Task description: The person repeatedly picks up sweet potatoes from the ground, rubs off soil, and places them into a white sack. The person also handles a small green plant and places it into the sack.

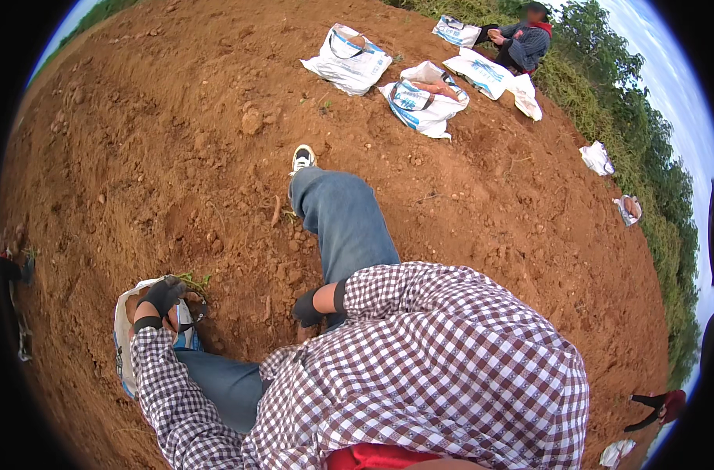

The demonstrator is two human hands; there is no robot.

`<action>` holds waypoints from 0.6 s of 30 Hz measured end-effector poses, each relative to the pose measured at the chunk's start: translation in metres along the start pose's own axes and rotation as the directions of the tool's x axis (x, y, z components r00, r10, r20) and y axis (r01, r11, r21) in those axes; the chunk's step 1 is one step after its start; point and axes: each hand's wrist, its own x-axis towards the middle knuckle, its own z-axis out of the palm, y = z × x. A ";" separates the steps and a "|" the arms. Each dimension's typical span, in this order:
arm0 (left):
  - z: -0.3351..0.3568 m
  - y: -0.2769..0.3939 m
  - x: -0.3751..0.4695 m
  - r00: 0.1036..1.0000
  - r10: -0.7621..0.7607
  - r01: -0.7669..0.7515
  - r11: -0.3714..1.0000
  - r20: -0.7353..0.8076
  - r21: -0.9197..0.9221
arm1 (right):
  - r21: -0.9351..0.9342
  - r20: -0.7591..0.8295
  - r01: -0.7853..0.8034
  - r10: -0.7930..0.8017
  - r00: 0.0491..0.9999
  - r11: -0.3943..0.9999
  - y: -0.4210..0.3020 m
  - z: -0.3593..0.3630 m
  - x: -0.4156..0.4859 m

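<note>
My left hand, in a dark work glove, is at the rim of a white woven bag with blue print. Orange-brown tubers, probably sweet potatoes, show inside the bag beside my wrist. A black strap handle stands out on the bag's near side. Green leafy stems lie just past my fingertips; whether the fingers grip anything is unclear. My right hand, gloved too, hangs low beside my denim-covered leg. A reddish-brown lump sits under it, and the fingers are mostly hidden.
One slender tuber lies on the reddish soil near my shoe. Ahead are filled white bags and another bag with tubers. A seated person is beside them. Green bushes border the field.
</note>
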 end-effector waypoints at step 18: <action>0.004 -0.026 0.029 0.979 0.162 -0.205 0.805 0.126 0.556 | -0.065 -0.002 -0.040 0.040 0.999 0.997 -0.006 0.002 0.006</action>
